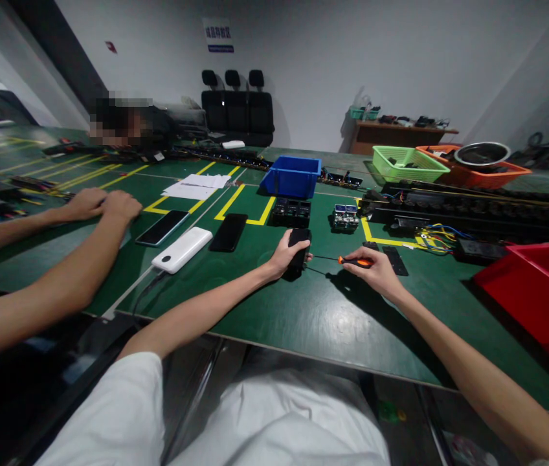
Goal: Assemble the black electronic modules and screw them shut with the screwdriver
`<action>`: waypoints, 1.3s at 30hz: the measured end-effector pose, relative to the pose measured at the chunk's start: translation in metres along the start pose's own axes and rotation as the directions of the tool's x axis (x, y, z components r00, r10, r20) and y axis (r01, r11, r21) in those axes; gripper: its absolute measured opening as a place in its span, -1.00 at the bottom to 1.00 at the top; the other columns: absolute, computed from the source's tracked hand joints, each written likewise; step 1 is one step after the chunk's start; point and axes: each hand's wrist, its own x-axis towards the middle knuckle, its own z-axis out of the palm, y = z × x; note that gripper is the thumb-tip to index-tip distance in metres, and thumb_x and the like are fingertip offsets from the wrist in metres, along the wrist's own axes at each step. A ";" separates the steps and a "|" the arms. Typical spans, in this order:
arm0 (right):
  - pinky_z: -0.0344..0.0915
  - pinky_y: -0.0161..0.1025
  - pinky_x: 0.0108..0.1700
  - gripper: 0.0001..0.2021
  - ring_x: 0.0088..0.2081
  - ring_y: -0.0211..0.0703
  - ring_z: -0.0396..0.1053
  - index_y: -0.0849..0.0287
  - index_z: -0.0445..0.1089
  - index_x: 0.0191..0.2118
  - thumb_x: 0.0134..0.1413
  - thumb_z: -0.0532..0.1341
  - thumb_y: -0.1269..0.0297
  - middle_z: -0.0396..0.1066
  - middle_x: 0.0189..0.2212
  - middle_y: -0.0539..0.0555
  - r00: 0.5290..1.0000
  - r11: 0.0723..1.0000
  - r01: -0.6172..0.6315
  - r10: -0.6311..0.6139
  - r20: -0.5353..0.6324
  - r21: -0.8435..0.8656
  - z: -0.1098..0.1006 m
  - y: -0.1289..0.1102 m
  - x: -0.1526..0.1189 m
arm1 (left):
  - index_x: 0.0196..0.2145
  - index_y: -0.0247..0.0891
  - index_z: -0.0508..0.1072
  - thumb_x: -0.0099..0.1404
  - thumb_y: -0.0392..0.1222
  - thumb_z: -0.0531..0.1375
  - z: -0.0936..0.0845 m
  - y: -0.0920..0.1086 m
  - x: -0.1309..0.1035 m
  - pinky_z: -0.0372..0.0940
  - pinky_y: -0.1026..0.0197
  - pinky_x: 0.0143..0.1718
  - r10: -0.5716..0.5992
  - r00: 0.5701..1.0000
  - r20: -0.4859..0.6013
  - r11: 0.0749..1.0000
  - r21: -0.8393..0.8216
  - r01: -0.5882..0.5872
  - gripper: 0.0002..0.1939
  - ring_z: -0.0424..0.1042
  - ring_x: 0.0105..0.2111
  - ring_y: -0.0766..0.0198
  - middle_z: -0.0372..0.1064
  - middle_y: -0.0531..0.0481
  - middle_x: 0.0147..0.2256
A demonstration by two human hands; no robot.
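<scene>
Near the middle of the green table (313, 317), my left hand (285, 254) is wrapped round a black block-shaped part (298, 252) and holds it upright just above the surface. My right hand (374, 268) grips a screwdriver (356, 261) with an orange and black handle. Its thin shaft points left, and the tip is close to the right side of the black part; whether they touch is too small to tell. Behind the part lie a dark module (291, 211) and a silver and blue module (345, 218). A flat black piece (395, 261) lies beyond my right hand.
Left of my left hand lie a black phone (228, 233), a white power bank (182, 250) and another phone (162, 228). A co-worker's arms (70, 259) rest at the left. A blue bin (294, 177) stands behind, a red bin (537, 291) at right, near wired black assemblies (449, 210).
</scene>
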 end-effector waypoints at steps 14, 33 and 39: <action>0.22 -0.35 -0.57 -0.64 -0.59 -0.31 0.25 0.20 0.44 -0.33 -0.06 0.35 -0.03 0.35 -0.57 -0.02 0.991 0.988 -0.119 0.125 -0.054 0.103 0.000 -0.012 -0.004 | -0.08 -0.21 0.15 0.06 -0.07 0.36 0.001 0.001 -0.001 0.40 0.24 -0.50 -0.002 1.000 -0.019 1.000 -0.015 0.002 -0.43 0.49 -0.48 0.26 0.36 -0.03 -0.24; 0.37 -0.15 -0.17 -0.76 -0.26 -0.09 0.42 0.16 0.48 -0.31 -0.03 0.33 0.11 0.47 -0.31 0.08 0.999 0.999 0.029 -0.030 -0.030 -0.019 -0.003 0.002 0.002 | -0.08 -0.22 0.18 0.09 -0.07 0.35 -0.001 0.001 0.000 0.42 0.22 -0.45 -0.027 0.999 -0.033 1.000 0.002 0.027 -0.46 0.49 -0.46 0.28 0.37 -0.06 -0.21; 0.32 -0.28 -0.49 -0.65 -0.51 -0.23 0.35 0.16 0.42 -0.14 0.08 0.25 0.00 0.46 -0.40 0.06 0.997 0.996 -0.078 0.078 0.003 0.047 0.000 0.002 0.001 | -0.04 -0.22 0.17 0.13 -0.05 0.32 -0.004 -0.001 0.002 0.42 0.21 -0.42 -0.015 1.000 -0.006 1.000 0.014 0.016 -0.46 0.50 -0.43 0.26 0.37 -0.08 -0.20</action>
